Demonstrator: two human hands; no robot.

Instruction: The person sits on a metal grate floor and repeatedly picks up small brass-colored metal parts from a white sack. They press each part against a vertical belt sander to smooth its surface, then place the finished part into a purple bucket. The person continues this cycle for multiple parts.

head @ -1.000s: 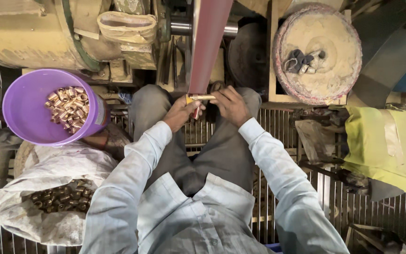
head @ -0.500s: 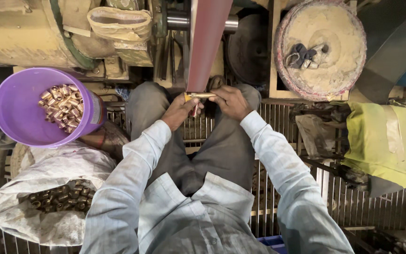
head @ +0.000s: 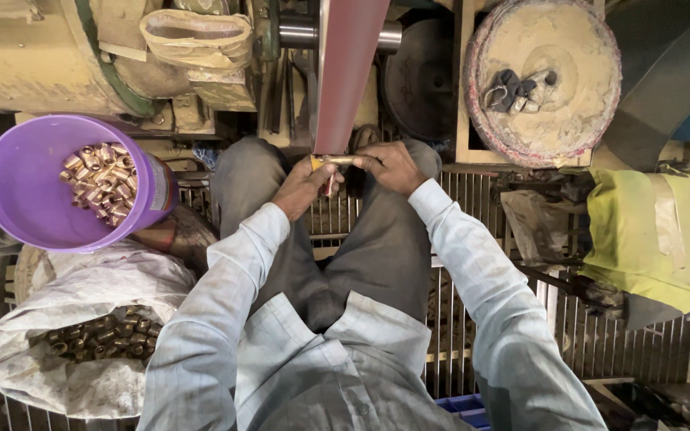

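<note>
My left hand (head: 301, 187) and my right hand (head: 389, 166) meet in the upper middle of the frame, just above my knees. Between them I hold a small brass piece (head: 335, 160) lying sideways, each grip closed on one end of it, fingers pinched tight on the metal. The piece touches the lower edge of the dark red sanding belt (head: 347, 72), which runs straight up to the top edge of the frame.

The room around my hands is narrow. To the upper left, the yellow machine housing (head: 33, 64) stands close. To the upper right, a round dusty wheel (head: 549, 120) sits well apart from my right hand, with a few small things lying on it. Below the hands, my grey trousers fill the gap, and a metal grate floor (head: 473, 319) shows at both sides of my legs.

At the left of the frame, a purple bucket (head: 21, 199) holds a heap of brass fittings (head: 99, 179) against its right wall. Under it, in the lower left, an open white sack (head: 113, 279) holds darker fittings. At the right edge lies a yellow-green cloth (head: 656, 231).
</note>
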